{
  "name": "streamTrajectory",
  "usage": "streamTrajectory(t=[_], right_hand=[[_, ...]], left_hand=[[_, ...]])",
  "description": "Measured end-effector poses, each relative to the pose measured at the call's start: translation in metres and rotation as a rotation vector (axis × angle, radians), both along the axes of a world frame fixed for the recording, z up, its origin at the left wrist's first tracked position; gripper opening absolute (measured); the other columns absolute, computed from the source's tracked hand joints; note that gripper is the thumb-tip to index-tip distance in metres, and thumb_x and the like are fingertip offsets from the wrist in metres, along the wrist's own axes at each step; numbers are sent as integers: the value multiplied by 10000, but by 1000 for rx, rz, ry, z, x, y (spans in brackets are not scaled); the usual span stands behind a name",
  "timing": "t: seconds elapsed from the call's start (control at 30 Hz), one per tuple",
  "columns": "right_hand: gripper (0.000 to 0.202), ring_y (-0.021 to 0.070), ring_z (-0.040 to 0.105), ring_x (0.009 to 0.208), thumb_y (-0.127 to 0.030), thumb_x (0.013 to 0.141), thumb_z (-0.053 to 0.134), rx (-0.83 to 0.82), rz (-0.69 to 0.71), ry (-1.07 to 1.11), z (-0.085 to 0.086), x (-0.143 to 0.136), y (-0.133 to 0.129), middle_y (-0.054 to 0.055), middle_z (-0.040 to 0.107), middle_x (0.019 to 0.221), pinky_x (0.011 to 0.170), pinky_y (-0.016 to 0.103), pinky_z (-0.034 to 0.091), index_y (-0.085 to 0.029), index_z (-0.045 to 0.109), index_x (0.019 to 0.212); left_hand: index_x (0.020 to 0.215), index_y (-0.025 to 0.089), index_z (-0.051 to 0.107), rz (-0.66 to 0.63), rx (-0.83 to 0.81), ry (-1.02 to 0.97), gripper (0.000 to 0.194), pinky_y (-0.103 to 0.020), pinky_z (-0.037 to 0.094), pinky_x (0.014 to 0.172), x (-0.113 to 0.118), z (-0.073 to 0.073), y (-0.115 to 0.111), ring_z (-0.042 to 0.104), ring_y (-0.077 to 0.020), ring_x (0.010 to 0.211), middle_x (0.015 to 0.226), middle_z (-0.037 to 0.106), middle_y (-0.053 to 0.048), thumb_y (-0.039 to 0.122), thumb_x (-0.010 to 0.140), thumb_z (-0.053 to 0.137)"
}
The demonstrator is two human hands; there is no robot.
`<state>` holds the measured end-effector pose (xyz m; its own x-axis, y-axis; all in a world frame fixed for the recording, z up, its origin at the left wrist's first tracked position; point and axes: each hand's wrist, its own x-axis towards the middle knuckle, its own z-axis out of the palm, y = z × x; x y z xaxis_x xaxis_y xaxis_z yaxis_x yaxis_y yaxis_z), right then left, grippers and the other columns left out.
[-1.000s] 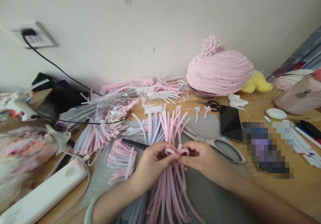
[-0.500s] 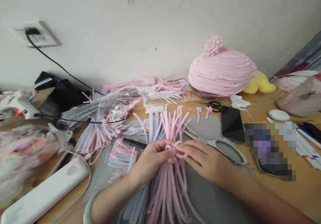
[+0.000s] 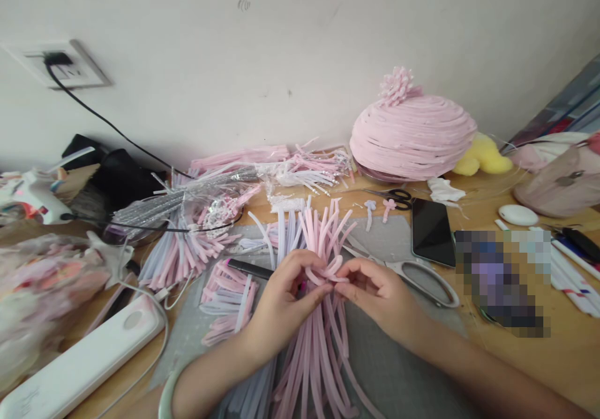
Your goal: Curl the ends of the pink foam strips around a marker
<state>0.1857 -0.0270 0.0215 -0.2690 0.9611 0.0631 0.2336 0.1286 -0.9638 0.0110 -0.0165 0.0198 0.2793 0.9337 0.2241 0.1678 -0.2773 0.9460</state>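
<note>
A pink pipe cleaner (image 3: 332, 267), bent into small loops, is pinched between both hands above the mat. My left hand (image 3: 295, 291) holds its left side between thumb and fingers. On the other side, my right hand (image 3: 368, 287) grips the piece by fingertip and thumb. Beneath the hands lies a long bundle of pink pipe cleaners (image 3: 314, 363), fanned at both ends. Pale blue pipe cleaners (image 3: 253, 378) lie left of it, partly under my left forearm. A black pen with a pink band (image 3: 248, 268) rests beside my left hand.
Large grey-handled scissors (image 3: 422, 278) lie right of my right hand on the grey mat (image 3: 398, 363). A phone (image 3: 434, 231), black scissors (image 3: 398, 197) and a pink wound dome (image 3: 412, 137) are farther back. A white power bank (image 3: 89, 359) and a glue gun (image 3: 42, 197) are at left.
The loops of the pipe cleaner have turned and now stand up more between the hands. My left fingers have shifted up and arched; my right hand has re-gripped slightly lower.
</note>
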Motion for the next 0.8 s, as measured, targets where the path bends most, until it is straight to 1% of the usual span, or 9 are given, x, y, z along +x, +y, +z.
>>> streamTrajectory(t=[0.1, 0.2, 0.3, 0.37, 0.43, 0.57, 0.63, 0.73, 0.8], right_hand=[[153, 114, 583, 665, -328, 796, 557, -107, -29, 97, 0, -1, 3, 4, 603, 726, 618, 215, 480, -176, 570, 815], [191, 113, 577, 643, -365, 790, 559, -149, -42, 144, 0, -1, 5, -6, 582, 684, 631, 230, 485, -175, 556, 803], [224, 120, 588, 647, -400, 781, 563, -173, -59, 163, 0, -2, 6, -9, 584, 677, 644, 248, 495, -178, 553, 812], [233, 123, 593, 654, -409, 780, 561, -174, -64, 170, -1, -2, 7, -7, 589, 687, 648, 253, 495, -181, 557, 830], [231, 121, 588, 647, -407, 785, 554, -166, -63, 162, -3, -1, 8, -7, 588, 686, 647, 252, 489, -181, 561, 833], [226, 109, 544, 601, -392, 804, 519, -152, -93, 108, -11, 4, 12, -13, 556, 641, 592, 232, 448, -173, 571, 827], [216, 105, 516, 587, -365, 810, 504, -137, -106, 84, -14, 8, 15, -14, 541, 634, 566, 226, 423, -167, 581, 849], [184, 105, 502, 606, -303, 804, 497, -117, -92, 52, -15, 11, 17, -7, 547, 665, 568, 226, 403, -160, 591, 871], [158, 106, 505, 624, -261, 799, 494, -121, -66, 26, -13, 10, 17, -4, 558, 681, 584, 228, 399, -158, 593, 866]], left_hand=[[990, 193, 509, -20, -237, -225, 332, -242, 458, 680, 3, -7, 2, 543, -123, 743, 865, 557, -20, 238, 705, 674], [1026, 202, 495, -45, -349, -337, 400, -220, 463, 673, 4, -9, 4, 545, -97, 729, 956, 564, -24, 231, 682, 697], [1051, 198, 503, -52, -379, -360, 407, -242, 468, 745, 3, -5, 4, 572, -121, 824, 1046, 564, -45, 235, 692, 691], [1062, 193, 506, -40, -389, -350, 376, -268, 459, 804, 3, -2, 4, 581, -144, 895, 1056, 574, -53, 251, 724, 662], [1074, 188, 508, -23, -397, -326, 358, -283, 454, 826, 2, 0, 3, 591, -152, 904, 1043, 594, -56, 271, 750, 634], [1105, 168, 510, -7, -401, -269, 383, -292, 464, 796, 0, 2, 4, 615, -154, 821, 984, 637, -66, 312, 762, 603], [1116, 155, 501, -10, -394, -270, 393, -297, 474, 772, 0, 1, 4, 623, -158, 800, 994, 643, -84, 315, 767, 586], [1150, 151, 491, -34, -363, -302, 378, -308, 491, 748, -1, -1, 3, 633, -164, 795, 1037, 644, -100, 260, 789, 518], [1176, 148, 506, -53, -344, -260, 381, -332, 498, 774, -2, -3, 2, 635, -179, 837, 1066, 649, -104, 203, 805, 445]])
